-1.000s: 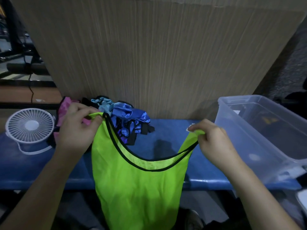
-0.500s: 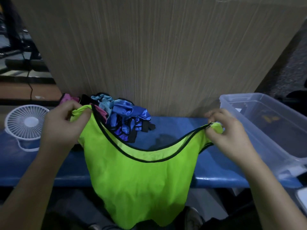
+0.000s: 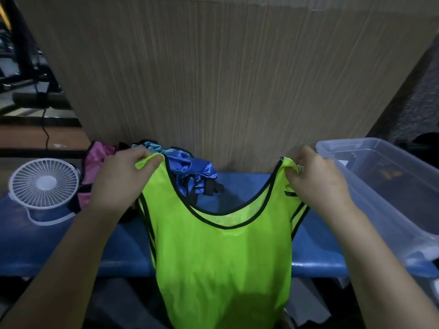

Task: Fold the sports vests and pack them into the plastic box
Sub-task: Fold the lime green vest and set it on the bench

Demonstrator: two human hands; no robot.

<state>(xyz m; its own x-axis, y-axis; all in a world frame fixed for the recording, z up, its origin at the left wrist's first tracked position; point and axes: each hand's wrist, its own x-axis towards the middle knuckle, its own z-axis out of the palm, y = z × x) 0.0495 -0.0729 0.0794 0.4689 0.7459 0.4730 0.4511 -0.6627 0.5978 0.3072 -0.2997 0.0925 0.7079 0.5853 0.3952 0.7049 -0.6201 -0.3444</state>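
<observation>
Since the earlier frames both hands have moved apart and upward, and the green vest, slack and narrow before, now hangs spread flat with its neckline open. The left hand pinches the left shoulder strap at 10 o'clock, thumb and fingers clamped together on the fabric. The right hand grips the right shoulder strap at 2 o'clock, fingers curled round the bunched cloth. The vest body hangs from the straps down past the front edge of the blue bench toward 6 o'clock.

On the bench behind the vest, at 11 to 12 o'clock, lies a heap of unfolded vests, blue and light blue, with a pink vest at its left end. The clear plastic box stands on the bench at 3 o'clock, just beside the right hand. A white fan stands at 9 o'clock. A wood-grain panel rises behind the bench.
</observation>
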